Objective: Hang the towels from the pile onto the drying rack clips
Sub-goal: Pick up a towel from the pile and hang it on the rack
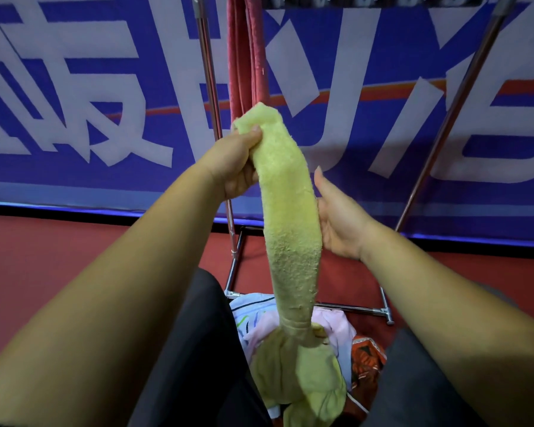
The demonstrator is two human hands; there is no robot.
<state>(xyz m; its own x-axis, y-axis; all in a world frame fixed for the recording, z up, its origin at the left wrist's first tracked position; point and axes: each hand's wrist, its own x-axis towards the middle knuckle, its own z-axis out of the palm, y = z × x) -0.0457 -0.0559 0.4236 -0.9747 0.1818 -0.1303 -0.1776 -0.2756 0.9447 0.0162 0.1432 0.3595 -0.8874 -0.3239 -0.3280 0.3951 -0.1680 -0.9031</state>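
Yellow towel (285, 211) held up over the pile (336, 334)

The left hand (239, 158) grips the towel's top end. The right hand (339, 223) is relaxed, palm against its side. Its lower end trails into the pile on the floor (43, 257), below the drying rack (208, 72).

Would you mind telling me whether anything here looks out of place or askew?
The yellow towel is bunched into a twisted rope rather than spread flat. The left hand grips its top end, while its lower end lies crumpled on the pile.
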